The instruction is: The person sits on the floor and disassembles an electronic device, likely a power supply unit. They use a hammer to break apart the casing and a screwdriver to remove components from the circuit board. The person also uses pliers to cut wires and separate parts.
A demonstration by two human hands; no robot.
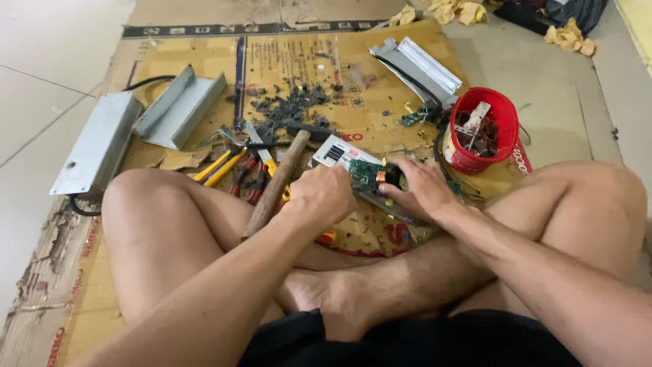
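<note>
1. Flattened brown cardboard [401, 61], printed in dark ink with a dark strip along its far edge, is spread over the pale tiled floor [41, 54]; bare floor is left at the left side.
2. Grey metal housings [98, 143] are laid at the far left, another [421, 68] at the far right.
3. Beside the right knee a red bucket [483, 129] of parts is set.
4. At the cardboard's near middle, a green circuit board [367, 175] on a grey metal tray with a white label is gripped: left hand [322, 197] clenched on its left end, right hand [421, 190] spread over its right.
5. A wooden-handled hammer [275, 185] and pliers [248, 178] are lying just left.
</note>
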